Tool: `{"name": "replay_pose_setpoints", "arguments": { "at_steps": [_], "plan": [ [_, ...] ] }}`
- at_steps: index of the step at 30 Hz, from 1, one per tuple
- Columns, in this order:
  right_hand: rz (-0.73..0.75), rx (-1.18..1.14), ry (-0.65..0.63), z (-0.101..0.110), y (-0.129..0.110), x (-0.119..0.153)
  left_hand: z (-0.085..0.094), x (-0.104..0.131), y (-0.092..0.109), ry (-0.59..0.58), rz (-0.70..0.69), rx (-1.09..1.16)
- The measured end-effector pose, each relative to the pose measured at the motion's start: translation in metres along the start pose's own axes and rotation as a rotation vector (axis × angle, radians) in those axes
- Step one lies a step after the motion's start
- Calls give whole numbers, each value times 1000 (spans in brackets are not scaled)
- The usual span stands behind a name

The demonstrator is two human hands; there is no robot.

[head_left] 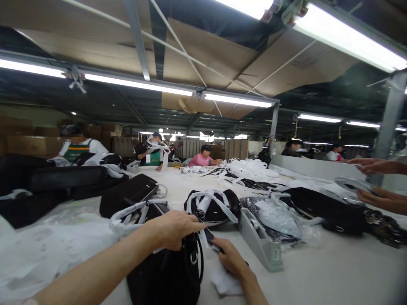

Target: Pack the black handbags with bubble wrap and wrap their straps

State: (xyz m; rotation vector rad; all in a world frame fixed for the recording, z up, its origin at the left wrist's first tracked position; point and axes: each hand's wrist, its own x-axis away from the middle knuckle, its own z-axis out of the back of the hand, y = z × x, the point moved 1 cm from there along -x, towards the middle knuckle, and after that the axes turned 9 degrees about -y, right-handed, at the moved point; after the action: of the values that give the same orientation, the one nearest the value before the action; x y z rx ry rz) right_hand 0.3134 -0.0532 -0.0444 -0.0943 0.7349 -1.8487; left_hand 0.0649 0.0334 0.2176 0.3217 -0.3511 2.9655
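Note:
A black handbag [165, 275] with a silver ring on its side stands upright at the table's near edge. My left hand [176, 228] lies over its top, fingers bent round the upper end of a dark strap [208, 235]. The lower end of that strap is between the thumb and fingers of my right hand [231, 256], just right of the bag. A black cord-like loop [201, 262] hangs at the bag's side. Beneath my right hand lies a crumpled white sheet [225, 281]. My left fingertips are partly hidden.
A grey tape dispenser [262, 243] stands right of my hands. Behind it lies a plastic-wrapped bundle [276, 216]. Black bags with white-wrapped handles [211, 205] stand ahead. A co-worker's hands [381, 199] hold a pale ring-shaped roll [352, 184] at right. Several people work farther back.

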Motion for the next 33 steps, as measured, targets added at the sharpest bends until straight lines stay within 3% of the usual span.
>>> {"name": "replay_pose_setpoints", "arguments": {
  "at_steps": [3, 5, 11, 14, 16, 19, 21, 23, 25, 30, 33],
  "plan": [
    [1, -63, 35, 7, -7, 2, 10, -15, -4, -192, 0, 22],
    [-10, -108, 90, 13, -15, 1, 11, -21, -5, -240, -17, 74],
    [-79, -354, 302, 46, -47, -6, 0, -18, -20, -135, -60, 348],
    [-73, -491, 282, 73, -73, 3, -11, -13, -29, -67, -67, 474],
    [-40, -586, 166, 91, -95, 19, -17, -10, -33, -25, -74, 535],
    [-32, -703, -197, 108, -126, 47, -25, -8, -36, 16, -87, 579],
    [-105, -646, -402, 113, -143, 62, -28, -7, -37, 24, -92, 580],
    [-146, -521, -456, 118, -157, 68, -29, -8, -39, 24, -96, 585],
    [-78, -418, -415, 128, -171, 68, -27, -9, -40, 11, -109, 592],
    [81, -176, -171, 172, -202, 64, -20, -18, -42, -80, -135, 629],
    [145, -94, -122, 183, -212, 65, -24, -20, -46, -46, -164, 707]
  ]
}}
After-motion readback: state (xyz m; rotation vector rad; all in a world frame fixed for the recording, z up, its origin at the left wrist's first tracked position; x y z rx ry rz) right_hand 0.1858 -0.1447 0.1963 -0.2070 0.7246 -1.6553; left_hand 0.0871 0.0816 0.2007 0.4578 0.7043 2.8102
